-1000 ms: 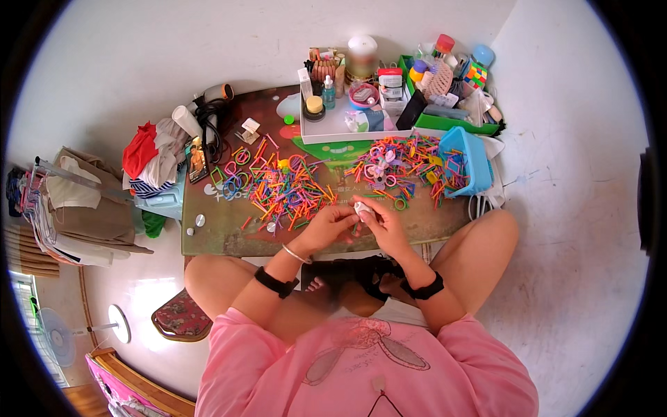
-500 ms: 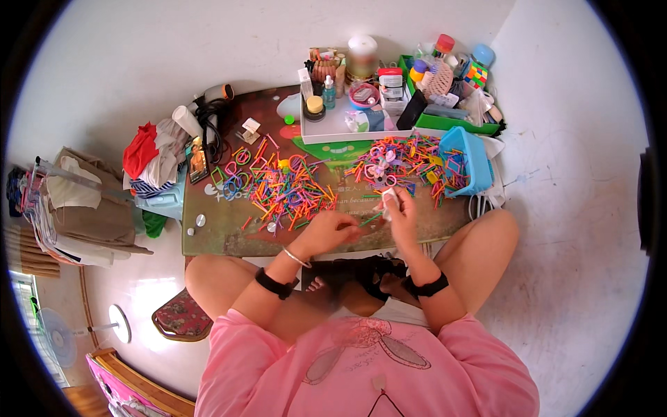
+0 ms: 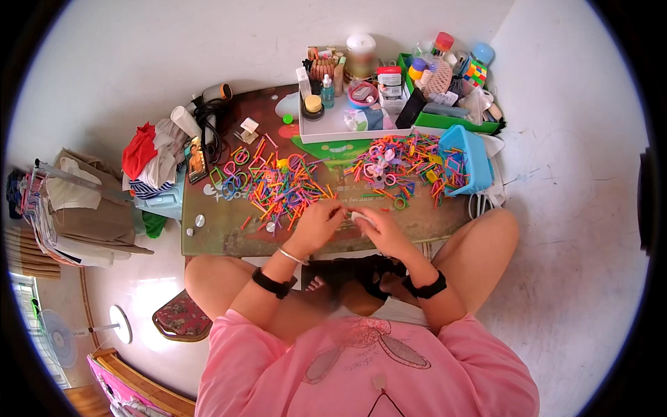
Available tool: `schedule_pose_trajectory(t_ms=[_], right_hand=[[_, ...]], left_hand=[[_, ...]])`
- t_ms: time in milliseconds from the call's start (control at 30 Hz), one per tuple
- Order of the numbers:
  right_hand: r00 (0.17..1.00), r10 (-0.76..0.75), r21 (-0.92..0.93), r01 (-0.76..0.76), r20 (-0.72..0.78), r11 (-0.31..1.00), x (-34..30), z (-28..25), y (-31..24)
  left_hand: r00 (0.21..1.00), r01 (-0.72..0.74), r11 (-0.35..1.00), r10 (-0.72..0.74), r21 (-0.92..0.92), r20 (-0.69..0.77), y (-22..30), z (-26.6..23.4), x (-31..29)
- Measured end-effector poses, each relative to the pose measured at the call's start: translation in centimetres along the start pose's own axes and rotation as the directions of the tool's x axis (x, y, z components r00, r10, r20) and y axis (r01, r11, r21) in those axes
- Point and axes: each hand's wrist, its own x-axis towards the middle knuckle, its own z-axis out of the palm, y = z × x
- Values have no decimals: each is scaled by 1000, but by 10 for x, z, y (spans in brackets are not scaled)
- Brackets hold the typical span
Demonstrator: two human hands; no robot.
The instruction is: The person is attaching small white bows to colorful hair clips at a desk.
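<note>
My left hand [image 3: 321, 222] is closed in a pinch above the near part of the table; what sits between its fingertips is too small to make out. Close beside it, almost touching, my right hand [image 3: 382, 233] grips a folded white wipe [image 3: 363, 218]. Beyond my left hand spreads a heap of thin coloured plastic sticks [image 3: 281, 184], with several plastic rings [image 3: 235, 182] at its left edge. A second pile of coloured sticks [image 3: 410, 163] lies past my right hand, a pale pink and white toy piece [image 3: 379, 167] on top of it. A green ring [image 3: 399, 203] rests nearby.
A blue basket [image 3: 467, 161] lies tipped at the right, with sticks inside. Behind stand a white tray [image 3: 326, 135] of bottles and cosmetics and a green box [image 3: 458, 124] of toiletries. A hair dryer [image 3: 214, 94] and folded clothes [image 3: 163, 149] are at the left.
My right hand has moved left and toward me with the white wipe, meeting my left hand, which rose slightly. The green stick seen between the hands is now hidden or gone from view.
</note>
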Motion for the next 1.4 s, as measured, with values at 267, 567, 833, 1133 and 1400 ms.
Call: schedule_pose_trajectory(t_ms=[267, 567, 833, 1133, 1400], right_hand=[[955, 164, 426, -44, -248, 904, 10, -1, 30], [819, 200, 247, -73, -538, 966, 19, -27, 73], [880, -396, -557, 197, -262, 807, 23, -19, 39], [957, -290, -849, 131, -28, 511, 27, 8, 56], [957, -101, -140, 64, -272, 988, 23, 7, 39]], left_hand=[[1000, -4, 998, 5, -70, 14, 9, -2, 4], [923, 102, 917, 57, 385, -379, -12, -45, 2], [893, 400, 564, -60, 723, -447, -32, -62, -1], [963, 84, 867, 56, 491, -263, -12, -28, 0], [999, -45, 996, 46, 74, -19, -18, 18, -7]])
